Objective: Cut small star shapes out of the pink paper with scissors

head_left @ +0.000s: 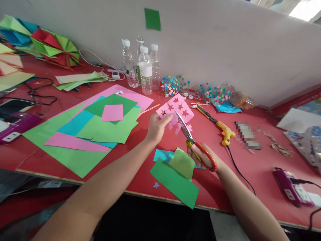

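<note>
Our left hand (156, 129) pinches the pink star-punched paper (177, 108); our right hand (200, 155) grips the scissors (192, 140). Four water bottles (145, 70) stand capped, contents unclear.

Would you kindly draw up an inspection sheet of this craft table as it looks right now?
Surface: red table, largely covered with paper.
Job's things: pink sheet with star-shaped holes; red-handled scissors, blades at its edge.
Clutter: coloured paper sheets, four water bottles, paper stars, glue gun, utility knife.
Grips: left hand pinches the pink sheet; right hand holds the scissors.
Cables: black glue gun cord; black cable far left.
Surroundings: white wall bearing a green square.
</note>
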The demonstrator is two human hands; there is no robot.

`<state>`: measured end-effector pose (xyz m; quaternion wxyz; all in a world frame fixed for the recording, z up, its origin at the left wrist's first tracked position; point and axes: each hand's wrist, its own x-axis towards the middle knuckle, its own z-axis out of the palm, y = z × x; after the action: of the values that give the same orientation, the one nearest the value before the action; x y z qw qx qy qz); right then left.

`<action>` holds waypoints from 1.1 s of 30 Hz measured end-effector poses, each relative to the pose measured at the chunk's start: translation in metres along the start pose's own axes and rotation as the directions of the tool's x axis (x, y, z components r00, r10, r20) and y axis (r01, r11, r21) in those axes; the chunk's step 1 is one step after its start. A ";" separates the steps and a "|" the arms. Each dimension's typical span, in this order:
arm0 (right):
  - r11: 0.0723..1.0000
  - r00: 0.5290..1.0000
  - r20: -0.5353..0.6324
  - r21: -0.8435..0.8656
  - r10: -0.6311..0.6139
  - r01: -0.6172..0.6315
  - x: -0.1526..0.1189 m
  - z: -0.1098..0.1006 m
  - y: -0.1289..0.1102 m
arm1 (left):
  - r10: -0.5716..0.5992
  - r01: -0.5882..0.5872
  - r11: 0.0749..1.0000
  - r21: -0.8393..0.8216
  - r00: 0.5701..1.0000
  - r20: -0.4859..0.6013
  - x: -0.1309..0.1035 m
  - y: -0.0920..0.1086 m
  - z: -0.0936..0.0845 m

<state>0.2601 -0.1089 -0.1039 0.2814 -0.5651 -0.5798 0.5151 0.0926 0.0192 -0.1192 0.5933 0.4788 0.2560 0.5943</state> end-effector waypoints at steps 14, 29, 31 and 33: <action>0.992 0.995 -0.098 0.130 0.010 0.003 0.003 0.020 0.006 | 0.050 -0.036 0.990 0.138 0.994 -0.100 -0.012 0.002 0.008; 0.990 0.982 -0.160 0.110 0.099 -0.082 0.002 0.029 -0.001 | -0.011 0.026 0.993 0.111 0.990 -0.137 -0.013 -0.007 0.009; 0.991 0.981 -0.167 0.107 0.101 -0.084 0.002 0.029 -0.002 | -0.008 0.022 0.994 0.106 0.991 -0.130 -0.013 -0.007 0.009; 0.991 0.980 -0.171 0.107 0.101 -0.084 0.002 0.030 -0.002 | -0.012 0.024 0.995 0.101 0.992 -0.123 -0.012 -0.008 0.009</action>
<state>0.2321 -0.1145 -0.1123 0.3350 -0.6200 -0.4995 0.5039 0.1016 0.0063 -0.1256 0.5566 0.4688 0.3262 0.6033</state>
